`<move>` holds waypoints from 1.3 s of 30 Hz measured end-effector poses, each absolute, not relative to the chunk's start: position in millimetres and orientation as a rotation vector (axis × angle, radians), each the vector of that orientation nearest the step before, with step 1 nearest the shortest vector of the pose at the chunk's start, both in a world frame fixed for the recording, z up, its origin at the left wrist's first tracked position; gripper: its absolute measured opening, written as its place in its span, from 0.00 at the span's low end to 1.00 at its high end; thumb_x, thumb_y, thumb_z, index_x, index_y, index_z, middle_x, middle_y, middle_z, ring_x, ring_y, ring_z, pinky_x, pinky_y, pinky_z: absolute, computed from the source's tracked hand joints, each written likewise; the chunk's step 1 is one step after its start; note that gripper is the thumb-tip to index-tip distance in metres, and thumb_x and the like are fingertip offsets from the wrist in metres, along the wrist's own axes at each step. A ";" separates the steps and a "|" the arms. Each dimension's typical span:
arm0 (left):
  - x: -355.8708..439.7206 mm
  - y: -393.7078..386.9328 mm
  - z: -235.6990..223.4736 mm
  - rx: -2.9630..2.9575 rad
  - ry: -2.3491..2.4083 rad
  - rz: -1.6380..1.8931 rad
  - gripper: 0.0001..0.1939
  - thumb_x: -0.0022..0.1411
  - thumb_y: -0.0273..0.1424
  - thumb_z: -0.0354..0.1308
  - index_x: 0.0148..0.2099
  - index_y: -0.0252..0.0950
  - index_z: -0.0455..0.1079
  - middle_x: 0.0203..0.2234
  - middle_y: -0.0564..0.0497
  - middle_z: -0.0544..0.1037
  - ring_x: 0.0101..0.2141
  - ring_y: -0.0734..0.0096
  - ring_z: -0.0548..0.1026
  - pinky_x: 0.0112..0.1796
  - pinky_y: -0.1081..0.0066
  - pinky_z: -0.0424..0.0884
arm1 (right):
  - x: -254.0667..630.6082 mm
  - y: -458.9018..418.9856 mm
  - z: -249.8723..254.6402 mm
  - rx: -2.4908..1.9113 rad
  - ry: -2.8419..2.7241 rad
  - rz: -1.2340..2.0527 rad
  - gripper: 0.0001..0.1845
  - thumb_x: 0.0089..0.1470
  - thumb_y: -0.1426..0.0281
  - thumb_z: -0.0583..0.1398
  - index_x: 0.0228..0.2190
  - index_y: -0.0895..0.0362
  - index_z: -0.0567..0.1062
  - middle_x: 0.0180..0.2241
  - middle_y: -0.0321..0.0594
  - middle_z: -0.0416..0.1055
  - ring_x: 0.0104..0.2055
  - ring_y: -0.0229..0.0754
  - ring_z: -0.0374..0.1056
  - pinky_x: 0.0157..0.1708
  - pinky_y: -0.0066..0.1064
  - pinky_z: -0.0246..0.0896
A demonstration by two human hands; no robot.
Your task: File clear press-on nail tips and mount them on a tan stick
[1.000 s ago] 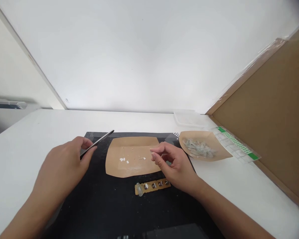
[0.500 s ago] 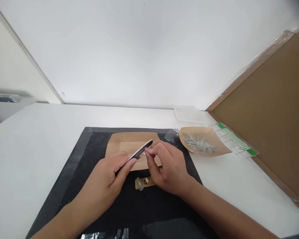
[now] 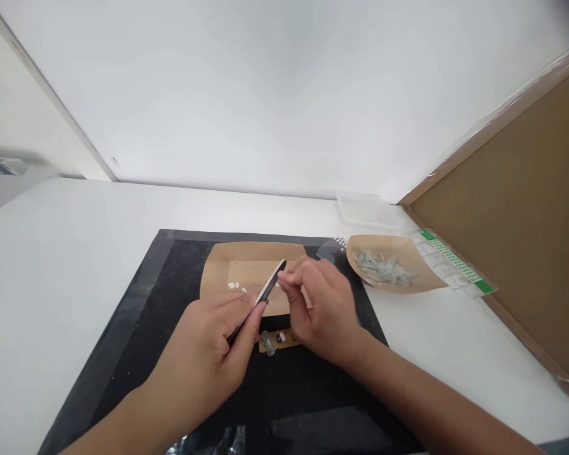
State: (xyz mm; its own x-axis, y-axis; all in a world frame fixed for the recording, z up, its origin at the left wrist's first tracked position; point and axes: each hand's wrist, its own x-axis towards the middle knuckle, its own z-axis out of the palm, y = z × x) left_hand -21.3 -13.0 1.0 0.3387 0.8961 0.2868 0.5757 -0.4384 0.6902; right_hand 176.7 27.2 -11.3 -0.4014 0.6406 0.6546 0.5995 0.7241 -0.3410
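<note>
My left hand (image 3: pixel 218 341) grips a slim nail file (image 3: pixel 270 284), black on its face with a pale edge, its free end slanting up to the right. The fingertips of my right hand (image 3: pixel 320 303) are pinched together right against that end; whatever they hold is too small and hidden to make out. Beneath both hands lies a brown paper tray (image 3: pixel 256 251) with a few small white bits (image 3: pixel 233 285) in it. Nearer me, partly covered by my right hand, is a narrow tan strip (image 3: pixel 291 339) with round metal studs and a clear tip-like piece (image 3: pixel 268 343) across its left end.
A black mat (image 3: pixel 171 303) covers the middle of the white table (image 3: pixel 76 253). To the right, a second brown paper tray (image 3: pixel 424 278) holds a heap of clear pieces (image 3: pixel 384 266). Beside it lies a clear sheet with green printing (image 3: pixel 455 262). A cardboard panel (image 3: pixel 512 189) stands along the right.
My left hand has brought the nail file rightward and over the tray to my right hand's fingertips. In the last half second the file has tilted steeper. The camera view has shifted slightly.
</note>
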 end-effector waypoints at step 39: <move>-19.0 -9.4 -1.5 2.160 1.211 1.061 0.19 0.76 0.26 0.51 0.28 0.37 0.63 0.21 0.57 0.66 0.21 0.79 0.65 0.25 0.75 0.60 | 173.2 28.6 -10.0 -0.932 -2.102 0.004 0.15 0.67 0.77 0.59 0.28 0.55 0.64 0.27 0.32 0.77 0.27 0.34 0.69 0.36 0.38 0.46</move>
State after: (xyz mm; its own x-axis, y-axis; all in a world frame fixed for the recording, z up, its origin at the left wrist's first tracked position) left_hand -19.0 -9.4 -1.5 0.3209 0.8558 0.4058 0.5152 -0.5173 0.6834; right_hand 173.2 28.6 -10.0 -0.3921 0.6187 0.6808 0.6158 0.7263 -0.3053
